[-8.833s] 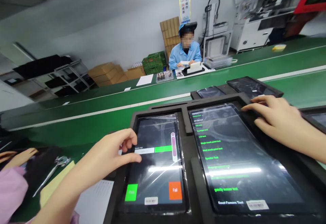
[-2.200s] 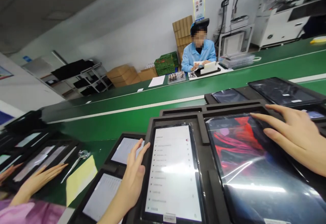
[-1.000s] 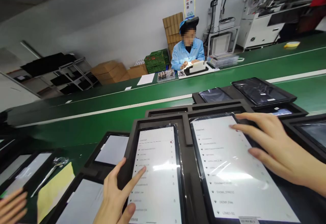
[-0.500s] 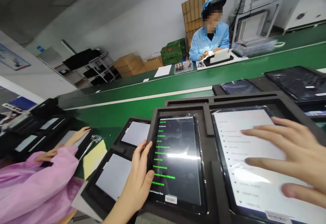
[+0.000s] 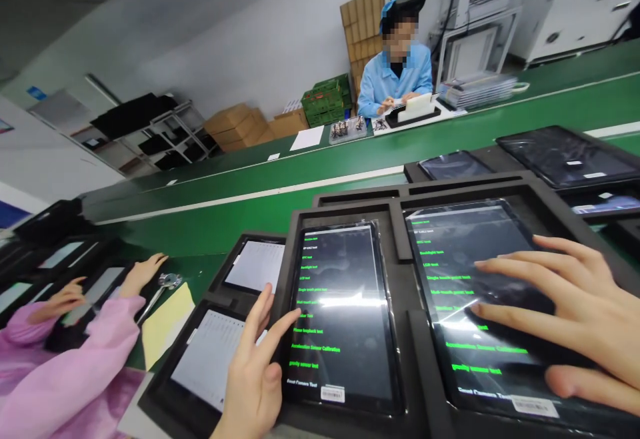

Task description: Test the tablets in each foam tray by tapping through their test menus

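Note:
Two tablets lie side by side in a dark foam tray (image 5: 407, 262), both showing green lists of test names on black screens. Over the right tablet (image 5: 480, 372), my right hand (image 5: 575, 312) is spread with fingers apart; whether a fingertip touches the glass I cannot tell. My left hand (image 5: 260, 366) is at the left edge of the left tablet (image 5: 345, 346), its index finger stretched to the screen and its thumb bent. Beyond that hand, two smaller white-screened tablets, a near one (image 5: 207, 356) and a far one (image 5: 255, 264), sit in another foam tray.
At left, a co-worker's pink sleeves (image 5: 100, 346) and hands reach over other devices. A yellow paper (image 5: 167, 322) lies between us. More tablets (image 5: 570, 156) are stacked at back right. Across the green bench (image 5: 240, 176) sits a person in blue (image 5: 395, 79).
The right tablet's screen has changed from a white list to a black one with green text. My left index finger has moved onto the left screen. The view has shifted slightly.

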Available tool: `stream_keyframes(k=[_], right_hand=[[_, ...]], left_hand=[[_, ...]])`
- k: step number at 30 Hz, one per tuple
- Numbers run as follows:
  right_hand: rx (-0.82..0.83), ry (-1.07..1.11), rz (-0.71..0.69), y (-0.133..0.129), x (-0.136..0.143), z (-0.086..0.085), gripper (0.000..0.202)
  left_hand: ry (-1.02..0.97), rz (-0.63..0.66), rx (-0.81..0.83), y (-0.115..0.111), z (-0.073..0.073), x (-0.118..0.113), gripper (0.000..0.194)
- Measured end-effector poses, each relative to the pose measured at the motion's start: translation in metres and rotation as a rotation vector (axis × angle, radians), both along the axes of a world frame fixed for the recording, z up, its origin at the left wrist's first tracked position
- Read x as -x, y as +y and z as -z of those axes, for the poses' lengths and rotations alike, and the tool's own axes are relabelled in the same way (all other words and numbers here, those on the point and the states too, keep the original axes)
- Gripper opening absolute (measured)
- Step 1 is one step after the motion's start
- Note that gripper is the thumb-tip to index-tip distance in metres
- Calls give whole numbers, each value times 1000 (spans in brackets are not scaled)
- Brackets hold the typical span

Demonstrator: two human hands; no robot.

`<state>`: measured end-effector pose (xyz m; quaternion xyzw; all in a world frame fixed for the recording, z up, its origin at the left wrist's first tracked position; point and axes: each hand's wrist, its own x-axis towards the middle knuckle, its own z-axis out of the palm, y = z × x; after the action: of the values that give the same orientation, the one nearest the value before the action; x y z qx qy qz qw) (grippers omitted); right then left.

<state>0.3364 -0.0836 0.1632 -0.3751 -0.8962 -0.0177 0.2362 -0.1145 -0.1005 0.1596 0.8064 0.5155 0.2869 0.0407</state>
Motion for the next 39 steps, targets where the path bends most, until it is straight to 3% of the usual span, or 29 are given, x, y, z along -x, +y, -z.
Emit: stream_keyframes(k=[4, 9, 17, 23, 27, 32, 36, 39], right_hand=[[-68, -125, -57, 4, -8, -7, 45], [-93, 172, 121, 4, -15, -12, 41], [0, 154, 184, 10, -5, -17, 31], [31, 142, 182, 12, -9, -13, 32], [31, 133, 185, 11, -12, -11, 33], [-15, 84, 161, 14, -9, -8, 36], [-134, -72, 69, 20, -2, -6, 43], [-157, -73, 72, 21, -3, -9, 44]], left_hand=[[109, -9, 4, 4, -3, -1, 58], [63, -94, -45, 10, -7, -6, 70], [25, -20, 188, 31, -15, -11, 67], [50, 18, 39, 29, -12, -10, 59], [162, 36, 38, 27, -12, -11, 55], [18, -61, -85, 25, -15, -14, 63], [-41, 91, -9, 37, -26, -18, 52], [-109, 258, 110, 62, -42, -29, 40]])
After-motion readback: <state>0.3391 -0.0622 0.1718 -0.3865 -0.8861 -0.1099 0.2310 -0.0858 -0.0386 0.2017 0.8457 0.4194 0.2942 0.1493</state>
